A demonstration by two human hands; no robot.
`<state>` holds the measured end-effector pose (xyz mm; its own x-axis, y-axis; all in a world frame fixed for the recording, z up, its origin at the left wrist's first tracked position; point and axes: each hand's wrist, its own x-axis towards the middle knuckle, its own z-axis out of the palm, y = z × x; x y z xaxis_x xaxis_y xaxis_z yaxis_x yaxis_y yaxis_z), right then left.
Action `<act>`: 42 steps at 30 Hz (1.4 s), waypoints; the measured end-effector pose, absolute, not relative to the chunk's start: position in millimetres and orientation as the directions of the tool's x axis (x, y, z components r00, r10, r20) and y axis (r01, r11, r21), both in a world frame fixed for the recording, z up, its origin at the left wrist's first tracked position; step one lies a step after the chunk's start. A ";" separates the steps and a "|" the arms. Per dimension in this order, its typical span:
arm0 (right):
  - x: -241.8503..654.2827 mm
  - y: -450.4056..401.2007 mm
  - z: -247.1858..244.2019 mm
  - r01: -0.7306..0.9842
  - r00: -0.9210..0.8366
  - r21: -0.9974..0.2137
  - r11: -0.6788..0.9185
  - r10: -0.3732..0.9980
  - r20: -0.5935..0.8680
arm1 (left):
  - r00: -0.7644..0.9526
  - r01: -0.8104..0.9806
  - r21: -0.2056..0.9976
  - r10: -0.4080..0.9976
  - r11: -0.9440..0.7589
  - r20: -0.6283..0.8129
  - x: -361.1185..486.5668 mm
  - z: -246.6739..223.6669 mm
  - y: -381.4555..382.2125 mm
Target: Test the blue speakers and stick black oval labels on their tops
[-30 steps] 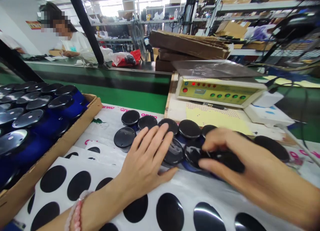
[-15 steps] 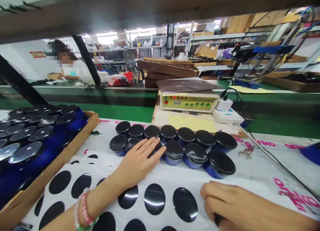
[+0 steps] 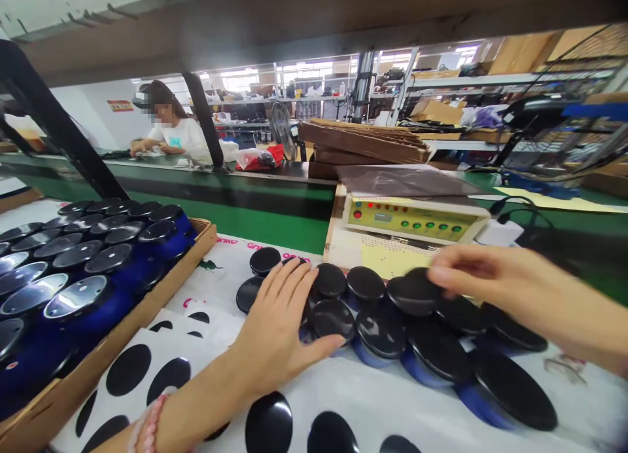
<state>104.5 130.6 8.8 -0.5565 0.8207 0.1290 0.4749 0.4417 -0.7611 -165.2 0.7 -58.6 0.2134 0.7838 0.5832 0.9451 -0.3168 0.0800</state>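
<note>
Two rows of blue round containers with black tops stand in front of me on the bench. My left hand lies over the left part of the rows, fingers spread and palm down, hiding some of the tops. Above the back row, my right hand pinches the edge of a thin black round sticker, which hangs over one of the tops; whether it touches that top I cannot tell. Below both hands lie white sheets bearing black round stickers.
At the left, a cardboard tray holds many more blue containers with glossy black tops. Behind the rows sits a control box with buttons, a white plug beside it. A person sits across the green bench. A shelf edge runs overhead.
My right hand has risen from the sheets at the lower right to the back row, bringing a black round sticker. My left hand stays over the containers, its thumb now spread. The view has shifted left.
</note>
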 end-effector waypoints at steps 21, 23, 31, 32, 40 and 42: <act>-18.9 170.0 -45.0 0.449 -0.700 -0.857 0.252 0.695 -0.163 | 0.346 0.926 -0.077 0.748 -0.370 0.566 -182.4 -72.6 11.3; -19.3 169.8 -44.8 0.443 -0.703 -0.856 0.267 0.695 -0.148 | 0.351 0.923 -0.069 0.757 -0.378 0.552 -182.6 -73.6 11.0; -19.8 168.9 -46.7 0.489 -0.714 -0.775 0.400 0.693 -0.093 | 0.353 0.925 -0.076 0.768 -0.372 0.534 -182.3 -72.0 10.3; -19.3 168.7 -47.1 0.483 -0.718 -0.774 0.409 0.691 -0.083 | 0.362 0.923 -0.087 0.773 -0.374 0.521 -182.6 -71.0 10.2; -15.7 165.9 -49.0 0.461 -0.735 -0.741 0.488 0.678 -0.011 | 0.372 0.922 -0.103 0.783 -0.372 0.499 -183.5 -71.6 8.4; -16.1 165.7 -49.3 0.465 -0.735 -0.725 0.508 0.678 0.003 | 0.381 0.919 -0.112 0.786 -0.377 0.486 -183.7 -71.9 8.2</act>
<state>-16.1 165.7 -49.3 -0.7352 0.6779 0.0032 0.4650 0.5076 -0.7254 -183.7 8.2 -71.9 0.3814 0.7862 0.4863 0.9195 -0.3770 -0.1117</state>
